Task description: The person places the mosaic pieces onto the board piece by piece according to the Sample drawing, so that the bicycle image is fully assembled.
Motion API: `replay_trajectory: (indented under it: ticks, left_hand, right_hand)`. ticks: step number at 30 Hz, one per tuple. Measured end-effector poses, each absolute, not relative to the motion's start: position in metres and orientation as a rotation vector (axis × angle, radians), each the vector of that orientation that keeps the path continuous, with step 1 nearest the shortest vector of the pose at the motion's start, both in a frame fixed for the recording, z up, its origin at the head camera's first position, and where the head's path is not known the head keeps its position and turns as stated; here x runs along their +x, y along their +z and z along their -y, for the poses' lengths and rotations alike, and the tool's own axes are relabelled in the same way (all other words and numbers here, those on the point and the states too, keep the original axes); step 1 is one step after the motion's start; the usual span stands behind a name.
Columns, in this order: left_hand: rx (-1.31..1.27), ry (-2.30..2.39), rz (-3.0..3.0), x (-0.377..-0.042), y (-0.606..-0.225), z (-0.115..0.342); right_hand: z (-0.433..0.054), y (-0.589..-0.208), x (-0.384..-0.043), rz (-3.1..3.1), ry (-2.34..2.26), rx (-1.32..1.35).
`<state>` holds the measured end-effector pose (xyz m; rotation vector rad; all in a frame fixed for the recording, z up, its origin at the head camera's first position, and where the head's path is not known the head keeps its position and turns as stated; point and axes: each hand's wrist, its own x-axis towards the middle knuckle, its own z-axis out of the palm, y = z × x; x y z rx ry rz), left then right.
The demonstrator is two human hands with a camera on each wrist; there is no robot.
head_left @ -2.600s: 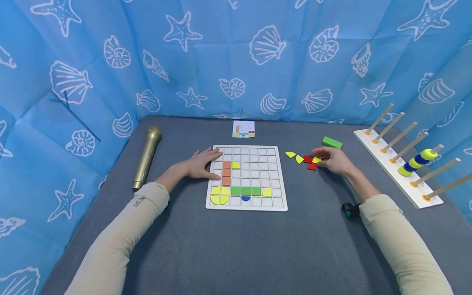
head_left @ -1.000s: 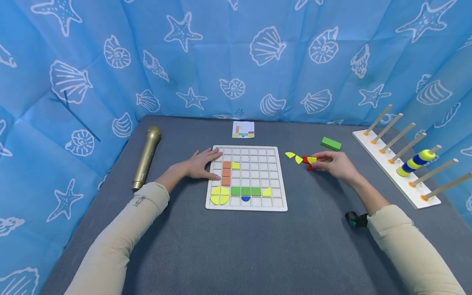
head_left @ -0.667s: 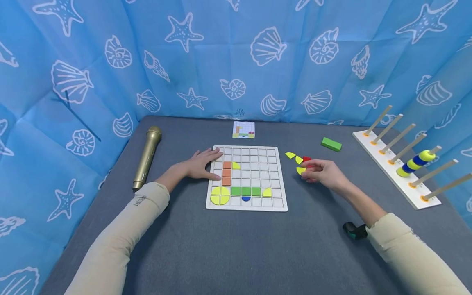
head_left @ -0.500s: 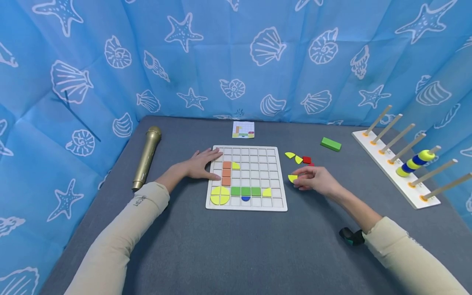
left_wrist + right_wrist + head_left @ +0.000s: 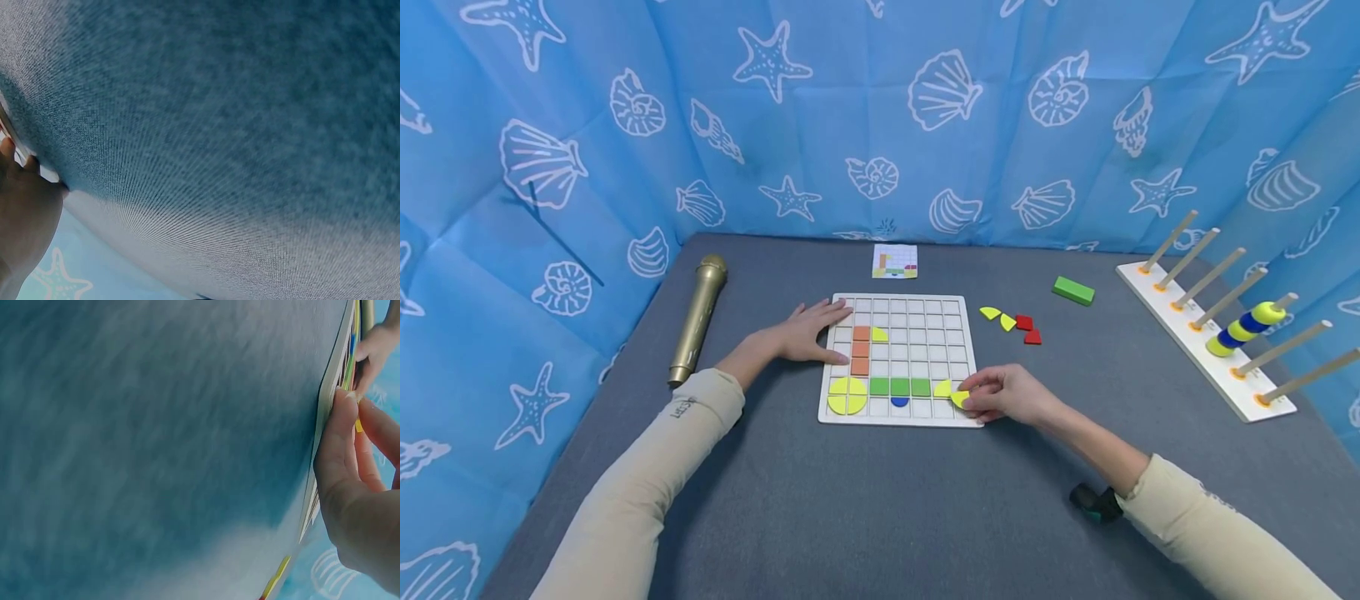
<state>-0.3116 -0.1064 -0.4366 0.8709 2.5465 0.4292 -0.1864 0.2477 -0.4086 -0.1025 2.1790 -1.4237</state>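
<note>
A white grid board [image 5: 904,419] lies mid-table in the head view. My left hand [image 5: 808,335] rests on its left edge, fingers spread. Between thumb and fingers, my right hand [image 5: 1009,393] pinches a yellow quarter-circle tile [image 5: 959,399] over the board's lower right squares. In the right wrist view the fingertips of that hand meet on the yellow tile [image 5: 359,425]. On the board are a yellow circle of quarter tiles [image 5: 847,397], orange squares [image 5: 861,350], green squares [image 5: 899,387], a blue half-circle [image 5: 899,402] and two single yellow quarter-circles, one [image 5: 879,334] beside the orange column.
Right of the board lie two yellow quarter tiles [image 5: 990,313] and two red ones [image 5: 1033,337]. A green block [image 5: 1073,291], a peg stand with beads [image 5: 1247,329], a pattern card [image 5: 895,261] and a gold microphone [image 5: 698,321] surround it. A blue curtain [image 5: 880,117] closes the back.
My right hand has picked up a yellow quarter tile from beside the red ones and carried it left and nearer, over the board's lower right. My left hand has stayed put.
</note>
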Motion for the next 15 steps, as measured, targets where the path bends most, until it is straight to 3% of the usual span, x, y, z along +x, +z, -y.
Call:
replay_trajectory:
  ticks: [15]
  left_hand:
    - [0.869,0.450,-2.540,-0.311,-0.436,0.107]
  right_hand:
    - [-0.226,-0.408,-0.182,-2.326,-1.296,-0.193]
